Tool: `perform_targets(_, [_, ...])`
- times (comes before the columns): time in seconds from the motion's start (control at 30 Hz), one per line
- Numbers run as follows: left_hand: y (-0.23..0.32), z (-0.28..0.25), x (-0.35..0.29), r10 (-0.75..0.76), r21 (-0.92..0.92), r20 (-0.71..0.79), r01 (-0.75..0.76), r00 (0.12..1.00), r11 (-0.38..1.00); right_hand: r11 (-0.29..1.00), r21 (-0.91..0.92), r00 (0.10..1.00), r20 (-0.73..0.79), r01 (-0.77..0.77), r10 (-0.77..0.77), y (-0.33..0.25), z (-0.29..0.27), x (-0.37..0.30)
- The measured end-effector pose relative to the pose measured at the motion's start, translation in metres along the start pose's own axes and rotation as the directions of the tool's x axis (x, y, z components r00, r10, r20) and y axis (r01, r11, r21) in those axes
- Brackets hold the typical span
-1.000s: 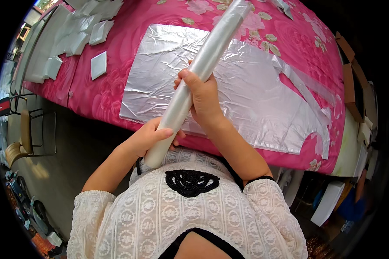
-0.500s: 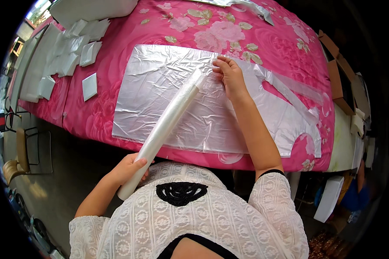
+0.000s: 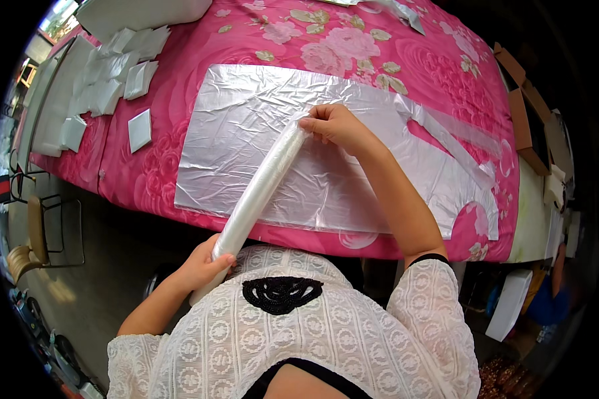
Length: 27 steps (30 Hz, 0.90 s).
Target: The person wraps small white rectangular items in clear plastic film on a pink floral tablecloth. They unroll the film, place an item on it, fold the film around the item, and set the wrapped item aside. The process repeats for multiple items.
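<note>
A long, slim roll of translucent plastic [image 3: 263, 183] slants up from my waist over the table. Near its lower end my left hand [image 3: 205, 263] is wrapped around it. At the roll's far tip my right hand [image 3: 333, 128] is closed, thumb and fingers pinching the plastic there. Beneath the roll a flat, wrinkled layer of silvery-white plastic carrier bags [image 3: 229, 133] lies spread out, its cut-out handle ends [image 3: 476, 216] pointing right. Whether it is one bag or a stack, I cannot tell.
A pink flowered cloth [image 3: 259, 40] covers the table. Small folded white plastic packets [image 3: 106, 80] are heaped at the left, with a single packet [image 3: 140, 131] apart from them. Cardboard boxes [image 3: 529, 130] stand at the right edge. A chair [image 3: 36, 229] is on the floor at left.
My right hand has moved down and left onto the roll's tip and closed there; before, its fingers were just beside the tip. The left hand keeps its hold, the roll shifting slightly.
</note>
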<state>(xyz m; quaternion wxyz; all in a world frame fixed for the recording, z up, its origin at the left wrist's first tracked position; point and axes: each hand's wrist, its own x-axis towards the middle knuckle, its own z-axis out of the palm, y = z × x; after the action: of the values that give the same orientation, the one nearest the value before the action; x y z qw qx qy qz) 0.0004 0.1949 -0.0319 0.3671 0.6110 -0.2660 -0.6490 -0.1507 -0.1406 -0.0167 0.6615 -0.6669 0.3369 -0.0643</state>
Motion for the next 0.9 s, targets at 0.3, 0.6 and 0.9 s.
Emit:
perform_targets(0.3, [0.004, -0.011, -0.008, -0.160, 0.064, 0.039, 0.157, 0.986, 0.986, 0.948, -0.268, 0.818, -0.498, 0.172, -0.289, 0.037, -0.096, 0.021])
perform_targets(0.6, [0.058, -0.062, -0.007, -0.120, 0.376, 0.287, 0.003, 0.950, 0.927, 0.956, -0.213, 0.734, -0.614, 0.200, -0.290, 0.053, -0.179, -0.015])
perform_targets(0.9, [0.135, 0.018, 0.099, 0.680, 0.883, 0.398, -0.457, 0.616, -0.102, 0.930, -0.207, 0.875, -0.327, 0.303, -0.358, 0.030, -0.091, 0.024])
